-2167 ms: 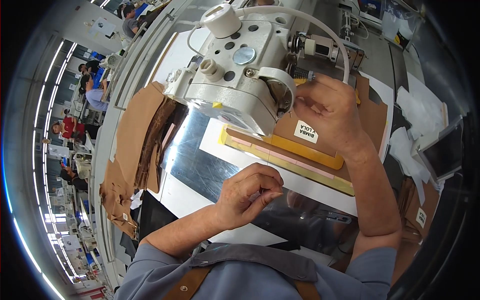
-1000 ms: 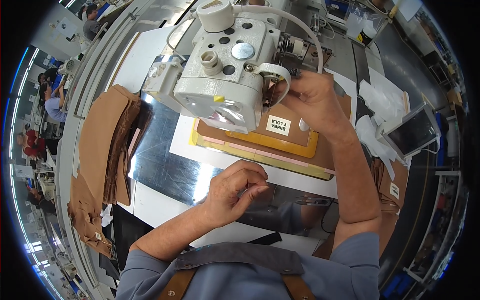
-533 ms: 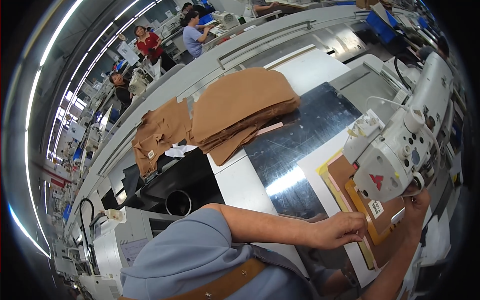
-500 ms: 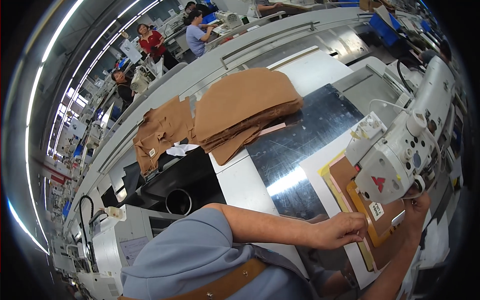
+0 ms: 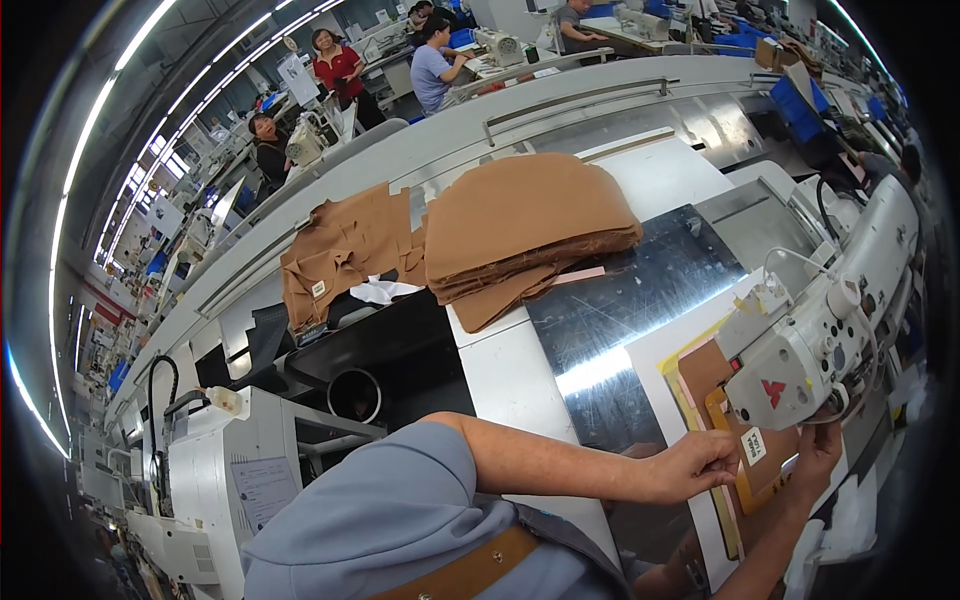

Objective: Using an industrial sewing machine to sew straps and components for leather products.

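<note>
A sewing machine head stands over brown flat material on the right. An orange-yellow template frame lies on this material, and a white label sits inside the frame's outline. My left hand is closed, its curled fingertips at the frame's left side. Whatever those fingers may pinch is hidden. Close under the machine head is my right hand, thumb and fingers drawn together. The machine partly covers its fingertips, so what they hold cannot be made out.
A thick stack of brown cut pieces stands beyond a shiny dark metal plate. Loose brown pieces and a white cloth lie further left. Another white machine is at the lower left. Several people work across the room.
The view has shifted, so the bench and machine appear lower and slightly to the right. Both hands remain beside the template frame and machine head, with little visible change in their grip.
</note>
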`<action>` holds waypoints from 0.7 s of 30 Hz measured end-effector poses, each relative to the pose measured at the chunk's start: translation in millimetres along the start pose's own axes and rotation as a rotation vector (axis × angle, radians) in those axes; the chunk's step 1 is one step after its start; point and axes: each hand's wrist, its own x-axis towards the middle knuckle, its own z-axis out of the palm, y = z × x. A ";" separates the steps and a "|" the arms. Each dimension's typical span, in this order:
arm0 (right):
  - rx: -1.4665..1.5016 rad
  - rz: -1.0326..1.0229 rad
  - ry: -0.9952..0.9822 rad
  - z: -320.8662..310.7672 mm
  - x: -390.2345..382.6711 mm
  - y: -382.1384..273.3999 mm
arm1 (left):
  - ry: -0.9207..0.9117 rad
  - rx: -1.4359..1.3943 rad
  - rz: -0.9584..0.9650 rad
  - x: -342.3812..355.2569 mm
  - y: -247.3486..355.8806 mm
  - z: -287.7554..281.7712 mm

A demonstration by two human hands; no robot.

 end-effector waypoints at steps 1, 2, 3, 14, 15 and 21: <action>-0.003 0.025 0.003 4.8 -3.2 -6.8 | -0.005 -0.001 0.008 -1.8 1.3 -0.2; -0.007 0.048 0.007 9.1 -6.2 -14.7 | -0.010 -0.002 0.016 -3.5 2.6 -0.4; -0.033 0.081 0.035 14.1 -9.9 -23.5 | -0.011 0.000 0.025 -5.0 3.7 0.0; -0.035 0.053 0.136 29.7 -15.4 -50.7 | 0.045 0.067 0.096 -7.3 6.1 2.8; -0.076 0.071 0.200 36.1 -17.5 -54.6 | 0.056 0.086 0.036 -9.3 6.1 1.4; -0.081 0.076 0.160 41.8 -29.6 -55.8 | 0.179 0.141 -0.063 -9.8 14.4 -1.3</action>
